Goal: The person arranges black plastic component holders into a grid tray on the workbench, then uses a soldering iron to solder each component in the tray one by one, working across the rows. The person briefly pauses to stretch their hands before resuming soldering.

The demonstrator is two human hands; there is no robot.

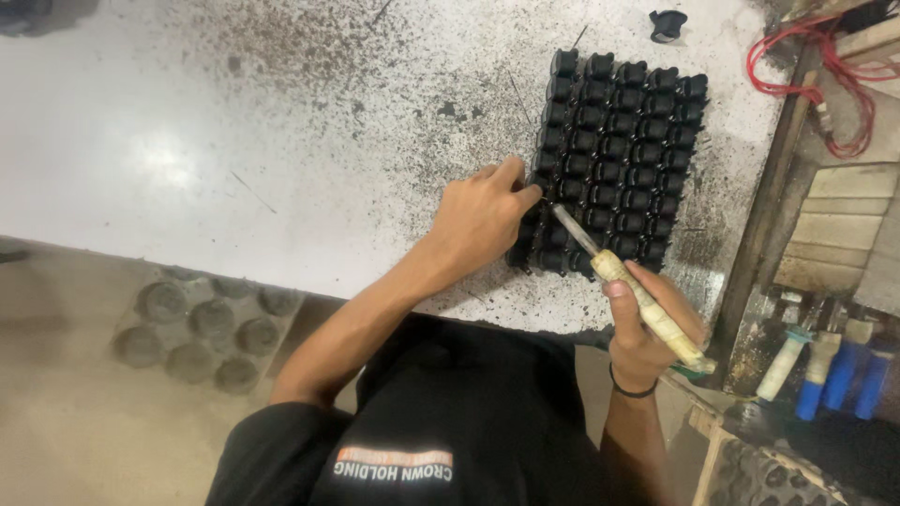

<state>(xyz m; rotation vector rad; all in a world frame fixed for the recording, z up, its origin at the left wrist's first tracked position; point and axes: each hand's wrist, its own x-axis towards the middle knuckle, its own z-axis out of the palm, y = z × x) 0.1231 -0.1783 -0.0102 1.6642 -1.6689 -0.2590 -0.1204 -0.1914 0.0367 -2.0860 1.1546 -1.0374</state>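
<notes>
Your white worktop is worn, glossy on the left and heavily speckled with dark grime toward the middle and right. On its right part, near your edge, sits a flat black block of small moulded plastic parts, set in close rows and running away from you. Just beyond its far end, a single black plastic cap-shaped piece lies apart. A few thin dark slivers are scattered over the speckled area.

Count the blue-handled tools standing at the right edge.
2 blue-handled tools: one beside the pale handles, the other just right of it, near the frame edge. More may be hidden beyond the edge.
</notes>
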